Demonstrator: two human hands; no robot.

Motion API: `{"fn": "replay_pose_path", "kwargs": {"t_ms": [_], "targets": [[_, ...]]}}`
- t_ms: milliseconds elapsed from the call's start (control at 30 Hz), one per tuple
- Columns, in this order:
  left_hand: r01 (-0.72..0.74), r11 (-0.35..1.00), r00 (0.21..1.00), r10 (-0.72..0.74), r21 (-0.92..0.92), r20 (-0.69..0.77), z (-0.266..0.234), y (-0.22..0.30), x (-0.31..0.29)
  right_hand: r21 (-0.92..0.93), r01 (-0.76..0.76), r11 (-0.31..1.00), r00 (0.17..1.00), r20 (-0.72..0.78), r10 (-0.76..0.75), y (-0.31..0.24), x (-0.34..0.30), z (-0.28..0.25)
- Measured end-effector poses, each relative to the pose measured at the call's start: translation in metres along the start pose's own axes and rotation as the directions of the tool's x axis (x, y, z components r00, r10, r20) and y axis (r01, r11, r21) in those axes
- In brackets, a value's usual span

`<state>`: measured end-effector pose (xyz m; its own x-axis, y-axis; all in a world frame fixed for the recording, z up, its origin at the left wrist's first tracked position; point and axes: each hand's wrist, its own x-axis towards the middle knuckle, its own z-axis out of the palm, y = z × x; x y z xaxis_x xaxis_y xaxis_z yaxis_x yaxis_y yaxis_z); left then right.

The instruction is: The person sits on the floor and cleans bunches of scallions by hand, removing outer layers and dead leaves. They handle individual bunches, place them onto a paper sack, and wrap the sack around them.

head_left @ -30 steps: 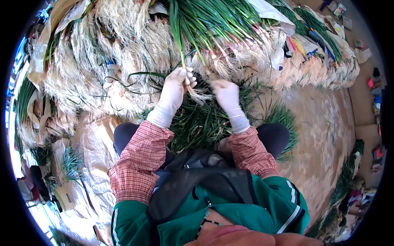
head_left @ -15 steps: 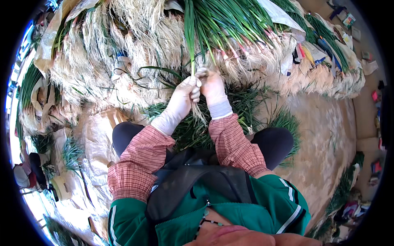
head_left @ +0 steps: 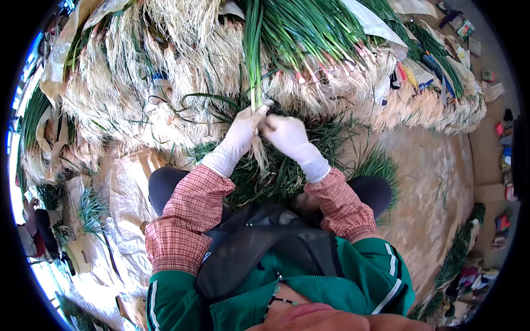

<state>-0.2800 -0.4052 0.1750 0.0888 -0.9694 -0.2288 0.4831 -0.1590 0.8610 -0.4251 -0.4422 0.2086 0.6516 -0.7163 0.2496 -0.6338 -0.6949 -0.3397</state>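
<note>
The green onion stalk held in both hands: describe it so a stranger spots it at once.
Start at the big heap of green onions with pale roots along the top. Just below its middle, the gloved left hand and right hand meet. The held stalk alone stands apart, running straight up from them.

There is one view, from a wide fisheye camera worn on the person's head. It looks steeply down the person's own front, so the green jacket (head_left: 353, 276) and checked sleeves (head_left: 187, 220) fill the lower part, very near the lens. The left hand (head_left: 243, 129) and right hand (head_left: 284, 135) sit close together just above the picture's middle, at arm's length from the camera. Beyond the hands, toward the top edge, lies a heap of green onions (head_left: 309, 33). To the right of the hands the bare ground (head_left: 436, 182) curves off toward the dark round rim, where straight lines bend.
</note>
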Motion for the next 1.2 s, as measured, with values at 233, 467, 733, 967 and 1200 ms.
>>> {"fn": "replay_pose_path", "kwargs": {"t_ms": [233,467,733,967,1200], "targets": [[0.235,0.937,0.956,-0.175,-0.258,0.235,0.01,0.032,-0.007,-0.301,-0.356,0.885,0.932,-0.176,0.316,0.061,0.052,-0.051],[0.003,0.899,0.967,0.109,-0.438,0.23,0.019,0.053,-0.014,0.918,-0.092,0.386,0.809,-0.157,0.566,0.053,0.022,-0.077],[-0.023,0.987,0.999,0.019,-0.162,-0.029,0.008,0.056,-0.028,0.268,0.227,0.936,0.919,-0.378,-0.115,-0.017,-0.003,-0.023],[0.051,0.964,0.993,-0.021,-0.261,0.119,-0.002,0.051,-0.03,0.945,-0.23,-0.234,0.944,0.275,0.182,-0.014,0.074,-0.013],[0.089,0.983,0.983,-0.061,-0.162,0.175,-0.009,0.063,-0.037,0.727,-0.25,-0.64,0.934,0.355,0.039,-0.026,0.08,0.011]]}}
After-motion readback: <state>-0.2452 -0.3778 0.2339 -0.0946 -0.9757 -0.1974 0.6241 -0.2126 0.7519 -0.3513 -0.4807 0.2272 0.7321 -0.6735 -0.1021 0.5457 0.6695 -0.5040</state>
